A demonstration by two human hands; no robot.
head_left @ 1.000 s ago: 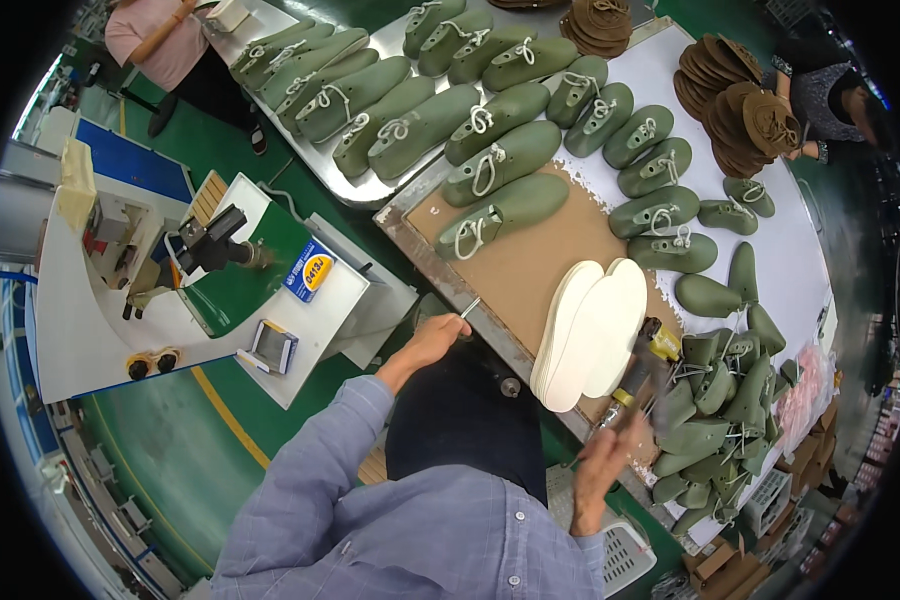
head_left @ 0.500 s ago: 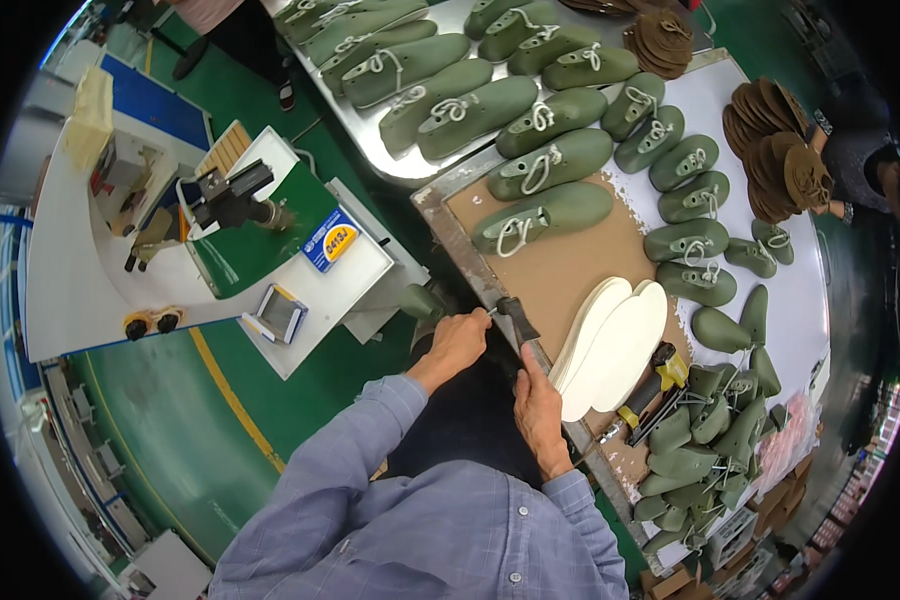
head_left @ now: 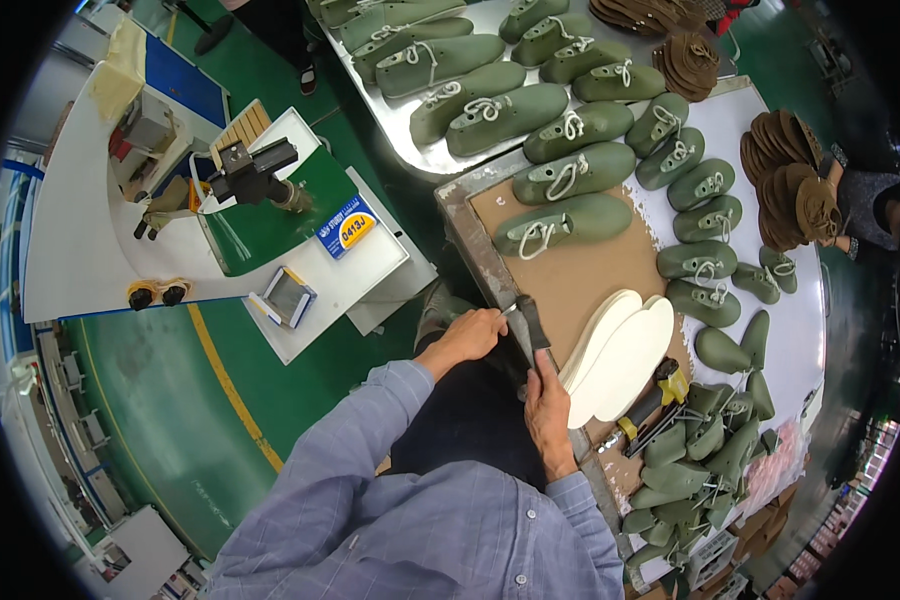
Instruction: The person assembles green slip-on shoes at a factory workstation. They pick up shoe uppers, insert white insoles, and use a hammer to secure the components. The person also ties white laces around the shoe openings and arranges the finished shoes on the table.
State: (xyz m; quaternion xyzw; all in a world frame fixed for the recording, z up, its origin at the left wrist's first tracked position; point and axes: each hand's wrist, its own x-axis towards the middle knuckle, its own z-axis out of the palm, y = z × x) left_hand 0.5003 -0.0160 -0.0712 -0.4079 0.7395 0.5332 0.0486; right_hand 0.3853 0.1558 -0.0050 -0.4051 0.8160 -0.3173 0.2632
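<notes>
My left hand [head_left: 470,338] is closed in a pinch, its fingertips at a thin metal piece that juts from a dark tool [head_left: 530,322]; the tool's exact kind is not clear. My right hand [head_left: 550,408] is closed round the tool's near end beside the table edge, thumb stretched along it. Just beyond my left hand, a dull green shape [head_left: 448,308] shows low down, partly hidden. White insole-shaped sheets [head_left: 635,355] lie stacked on brown board to the right of my right hand. A yellow and black staple gun [head_left: 660,395] rests beside them.
Green shoe lasts [head_left: 570,222] with white cord loops stand in rows on the table. More lasts [head_left: 685,475] are heaped at the near right. Brown stacked pieces [head_left: 795,200] lie by another person's arm [head_left: 845,205]. A white-and-green workbench [head_left: 370,275] stands to the left.
The view has shifted slightly, so the table and lasts sit farther right. Both hands stay at the dark tool. The green shape beyond my left hand is less exposed.
</notes>
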